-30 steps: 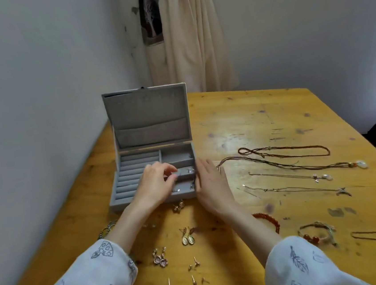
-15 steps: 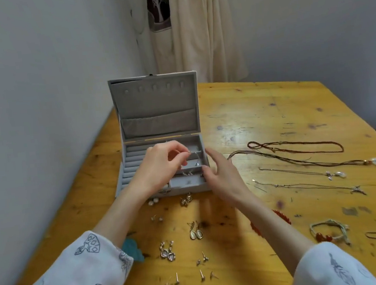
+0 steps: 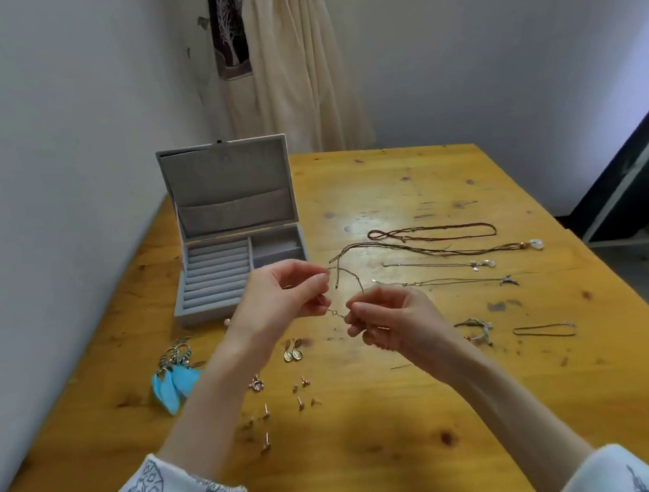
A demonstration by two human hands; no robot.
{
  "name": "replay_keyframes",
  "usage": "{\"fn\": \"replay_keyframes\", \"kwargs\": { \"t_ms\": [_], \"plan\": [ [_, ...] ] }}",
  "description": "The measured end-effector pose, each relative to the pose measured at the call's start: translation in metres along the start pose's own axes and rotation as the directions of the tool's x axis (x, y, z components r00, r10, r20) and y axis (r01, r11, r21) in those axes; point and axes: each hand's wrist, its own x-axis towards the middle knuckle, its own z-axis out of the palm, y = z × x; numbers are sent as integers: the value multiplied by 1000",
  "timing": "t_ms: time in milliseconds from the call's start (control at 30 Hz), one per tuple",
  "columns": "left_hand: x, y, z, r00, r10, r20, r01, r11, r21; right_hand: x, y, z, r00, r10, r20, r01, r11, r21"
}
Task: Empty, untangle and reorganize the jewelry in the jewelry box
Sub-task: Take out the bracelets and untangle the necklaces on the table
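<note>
At centre frame, left hand [image 3: 280, 302] and right hand [image 3: 393, 320] pinch a thin silver chain [image 3: 336, 313] between them, above the wooden counter [image 3: 413, 417], beside the open grey velvet jewelry box [image 3: 233, 231].

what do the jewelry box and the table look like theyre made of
jewelry box: grey, matte, looks like a soft velvet-like fabric lining, with no shine on the padded ring rolls; what lies under it cannot be seen. Table: wood with a glossy yellow finish, showing dark knots, grain, scuffs and a window glare.
</note>
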Motion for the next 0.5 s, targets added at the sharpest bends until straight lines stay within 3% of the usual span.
{"fn": "replay_keyframes", "kwargs": {
  "t_ms": [133, 300, 433, 500],
  "plan": [
    [-21, -17, 27, 992, -119, -50, 119, 993, -1, -35, 6, -27, 987, 51, -154, -54, 998, -14],
    [-50, -40, 58, 928, -366, 70, 373, 910, -182, -75, 17, -60, 969, 149, -196, -142, 989, 47],
    [-62, -58, 77, 924, -377, 66, 382, 900, -211, -94, 30, -72, 930, 165, -328, -229, 959, -168],
    [-65, -66, 89, 941, -338, -17, 335, 937, -95, -98, 34, -76, 914, 121, -387, -245, 925, -290]
  ]
}}
